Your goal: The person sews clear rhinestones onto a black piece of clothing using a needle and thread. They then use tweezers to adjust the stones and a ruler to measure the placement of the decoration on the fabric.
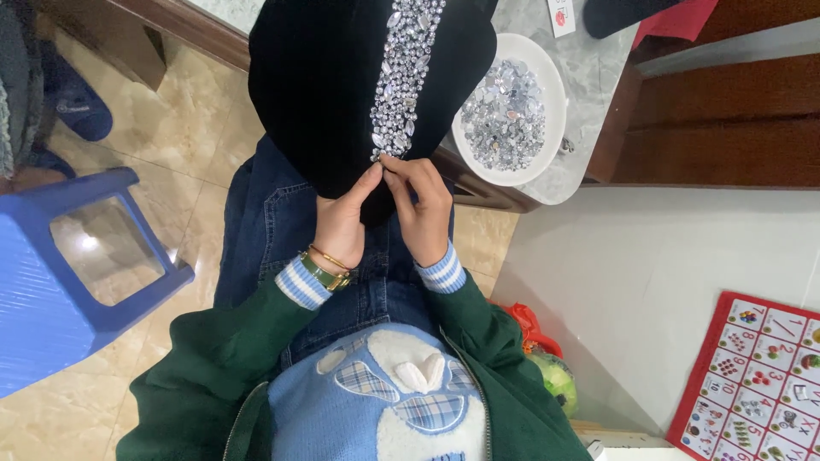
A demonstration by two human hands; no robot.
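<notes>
At the lower right corner of the frame we see a red-bordered picture chart (760, 384), rectangular, its white squares filled with small coloured drawings, lying flat against a pale surface. At the top edge, right of centre, a small white card (561, 15) with a red mark rests on the grey stone worktop (589, 77).

On that worktop, upper right of centre, sits a white round dish (555, 102) heaped with loose clear gemstones (506, 115). It stands close to the worktop's rounded edge, and the black cloth hides its left rim.

In the middle of the frame our two hands meet at the lower end of a black velvet cloth (316, 85), which hangs from the top of the frame down over our denim lap. A band of silver rhinestones (406, 68) runs down its centre. Our left hand (342, 222), with a watch and a bangle at the wrist, pinches the cloth just beneath the band's lower tip; our right hand (423, 209) grips the cloth from the other side, fingertips pressed at the same spot. Whether a needle is between them we cannot tell.

At the left, a blue plastic stool (60, 282) stands on the beige tiled floor (188, 128), with open floor between it and our knees.
</notes>
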